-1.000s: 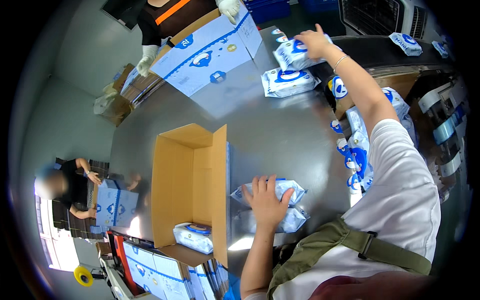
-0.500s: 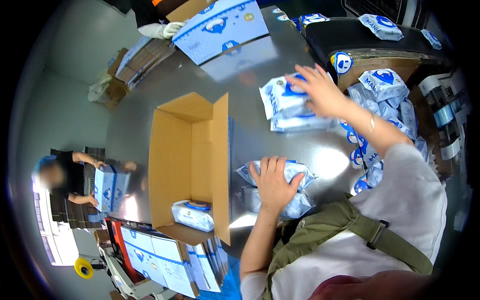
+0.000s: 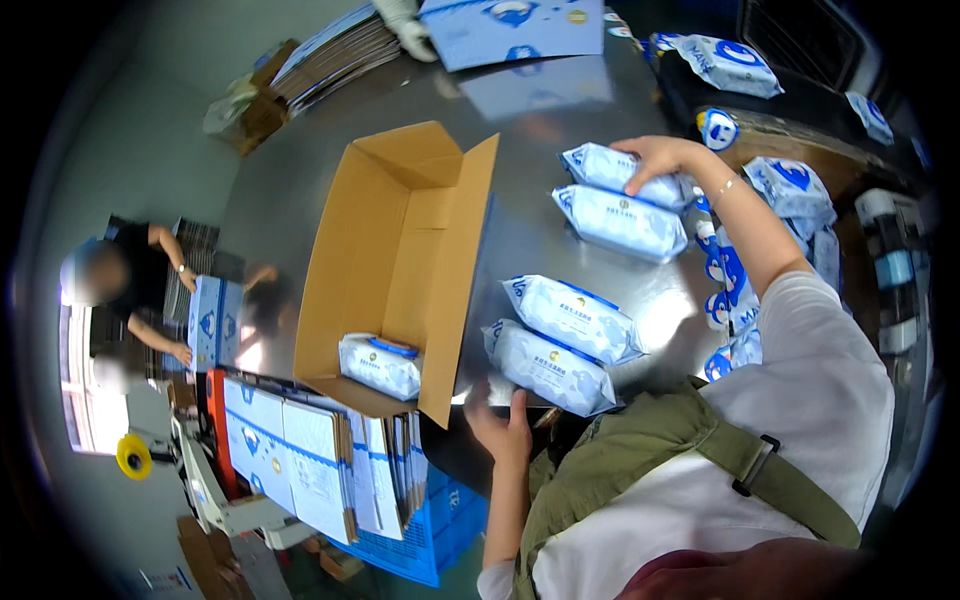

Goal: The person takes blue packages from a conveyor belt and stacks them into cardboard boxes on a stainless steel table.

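Note:
My right hand (image 3: 662,163) has its thumb and fingers around a blue-and-white pack of wet wipes (image 3: 600,163), which stands on its edge. A second wipes pack (image 3: 618,222) is right beside it, on the near side. Closer to me, two more packs, one farther (image 3: 575,318) and one nearer (image 3: 550,367), lie side by side on the metal table (image 3: 480,262). My left hand (image 3: 500,432) is at the table's near edge, left of this pair, thumb apart from somewhat blurred fingers and nothing in it. An open cardboard box (image 3: 375,265) lies to the left, with one wipes pack (image 3: 380,367) at its near end.
On the right, a large carton (image 3: 790,140) holds many packs; others lie on a black surface (image 3: 690,95) behind. A printed blue box (image 3: 515,35) is at the far side. Folded cartons (image 3: 290,460) stand near left. Across the table, a person handles a blue box (image 3: 212,322).
The packs by my right hand have gone from lying stacked flat to standing on edge side by side. My left hand has let go of the near pair and drawn back. The view has shifted.

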A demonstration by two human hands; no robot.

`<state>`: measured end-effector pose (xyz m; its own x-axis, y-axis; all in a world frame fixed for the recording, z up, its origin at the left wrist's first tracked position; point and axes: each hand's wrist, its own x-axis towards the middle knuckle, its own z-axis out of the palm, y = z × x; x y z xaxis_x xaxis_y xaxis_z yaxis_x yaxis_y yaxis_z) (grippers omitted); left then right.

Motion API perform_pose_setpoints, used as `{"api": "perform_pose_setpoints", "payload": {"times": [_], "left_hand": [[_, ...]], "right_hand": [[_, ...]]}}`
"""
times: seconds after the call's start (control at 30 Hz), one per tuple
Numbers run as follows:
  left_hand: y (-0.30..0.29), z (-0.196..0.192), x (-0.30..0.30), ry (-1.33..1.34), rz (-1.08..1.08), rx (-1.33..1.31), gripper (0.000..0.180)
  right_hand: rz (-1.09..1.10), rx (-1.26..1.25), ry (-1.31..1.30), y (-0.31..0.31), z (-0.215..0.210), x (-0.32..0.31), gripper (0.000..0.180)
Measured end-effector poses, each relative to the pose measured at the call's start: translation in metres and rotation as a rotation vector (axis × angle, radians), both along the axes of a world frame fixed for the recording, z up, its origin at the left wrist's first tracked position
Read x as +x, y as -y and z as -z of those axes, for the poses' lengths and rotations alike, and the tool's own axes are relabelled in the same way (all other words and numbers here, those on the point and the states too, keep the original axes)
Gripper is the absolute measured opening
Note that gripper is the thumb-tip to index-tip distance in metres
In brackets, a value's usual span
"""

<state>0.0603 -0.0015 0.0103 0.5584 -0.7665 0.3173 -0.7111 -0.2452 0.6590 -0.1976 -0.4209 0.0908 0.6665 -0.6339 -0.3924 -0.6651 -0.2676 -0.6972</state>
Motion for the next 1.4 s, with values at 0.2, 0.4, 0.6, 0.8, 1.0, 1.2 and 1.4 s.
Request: {"api": "perform_pose_setpoints", "payload": {"times": [0.2, 0.4, 0.6, 0.8, 1.0, 1.2, 1.4], "left_hand": [[0.007, 0.010, -0.044, -1.256, -0.057, -0.050, 0.062], [0.007, -0.030, -0.063, -1.395, -0.019, -0.194, 0.058], [0.038, -0.093, -0.046, -0.640, 0.191, -0.469, 0.084], [0.087, -0.144, 0.068, -0.413, 0.241, -0.993, 0.069], [0.092, -0.108, 0.122, -0.186, -0.355, 0.342, 0.069], [0.066, -0.094, 0.064, 0.299, -0.036, 0.550, 0.076], [-0.012, -0.136, 0.113, 0.032, 0.438, 0.570, 0.064]], "right_hand": [[0.105, 0.457, 0.469, -0.078, 0.049, 0.042, 0.087], [0.334, 0.685, 0.912, -0.113, 0.088, -0.012, 0.081], [0.413, 0.252, 1.346, -0.097, 0.017, -0.026, 0.089], [0.016, -0.103, 1.533, -0.030, -0.082, 0.108, 0.069], [-0.235, -0.494, 0.745, -0.001, -0.031, 0.262, 0.066], [-0.321, -0.795, 0.183, -0.042, 0.021, 0.227, 0.050], [-0.423, -0.340, 0.492, -0.133, -0.010, 0.055, 0.047]]}}
